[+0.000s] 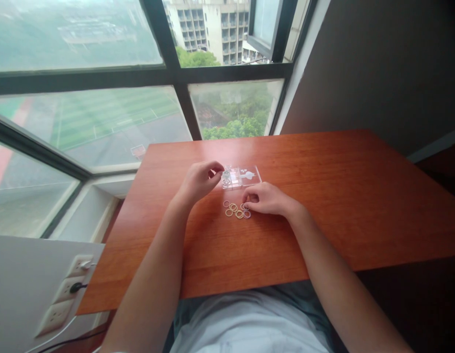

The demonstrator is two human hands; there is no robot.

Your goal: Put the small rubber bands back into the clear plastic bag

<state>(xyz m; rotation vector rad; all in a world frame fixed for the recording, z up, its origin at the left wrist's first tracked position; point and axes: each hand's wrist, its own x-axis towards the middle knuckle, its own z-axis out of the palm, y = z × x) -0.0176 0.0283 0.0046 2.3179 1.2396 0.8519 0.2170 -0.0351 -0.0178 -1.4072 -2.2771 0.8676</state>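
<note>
Mostly, the window (227,73) fills the space beyond the box (235,182); an upper pane (266,24) looks open, so a draught might stir light things. Under the box is the table (341,196), whose smooth top could let it skid if bumped. Well to the left of the box and nearer the body, wall sockets (60,294) hold 2 plugs (76,288), out of the way. At the box's left edge, the left hand (202,177) has thumb and forefinger close together; whether they grip anything I cannot tell. A knock there could shift the box. At its near right, the right hand (267,198) curls its fingertips down to the rings (236,211), hiding some; I cannot tell if 1 is pinched. The lid (251,175) lies open on the box's right, where knuckles could catch it. Smallest, at least 6 rings sit on the box's near side; some overlap, so lifting 1 could drag or scatter others.
</note>
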